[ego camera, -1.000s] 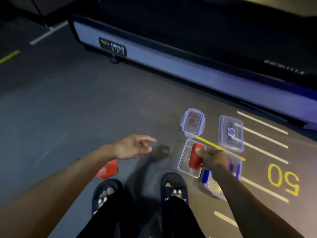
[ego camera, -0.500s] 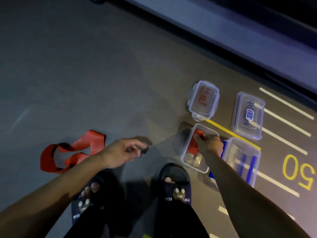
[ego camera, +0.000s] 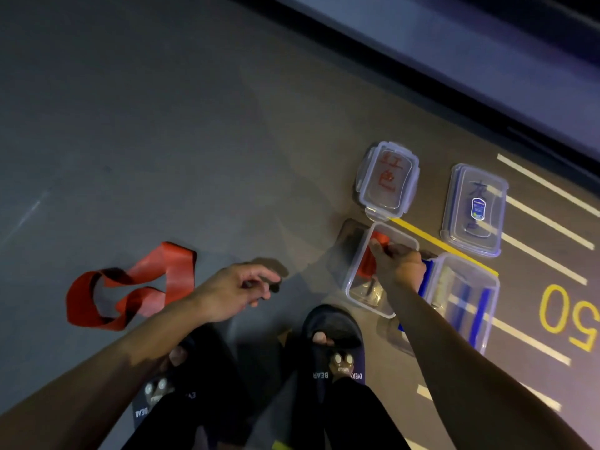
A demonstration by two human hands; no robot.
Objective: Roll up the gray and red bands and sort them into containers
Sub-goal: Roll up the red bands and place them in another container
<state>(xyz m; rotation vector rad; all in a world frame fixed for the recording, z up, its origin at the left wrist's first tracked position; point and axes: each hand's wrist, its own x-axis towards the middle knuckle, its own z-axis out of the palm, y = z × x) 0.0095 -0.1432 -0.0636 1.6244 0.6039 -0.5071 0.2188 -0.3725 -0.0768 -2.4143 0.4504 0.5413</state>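
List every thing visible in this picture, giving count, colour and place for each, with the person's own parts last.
rolled red band: one, red, inside the small clear container, under the right hand
small clear container: one, clear, on the floor ahead of the right slipper
loose red band: one, red, unrolled on the floor at left
larger container: one, clear with blue clips, right of the small one
lids: two, clear, beyond the containers
slippers: two, dark, bottom centre
left hand: one, holding nothing
right hand: one, gripping the rolled band
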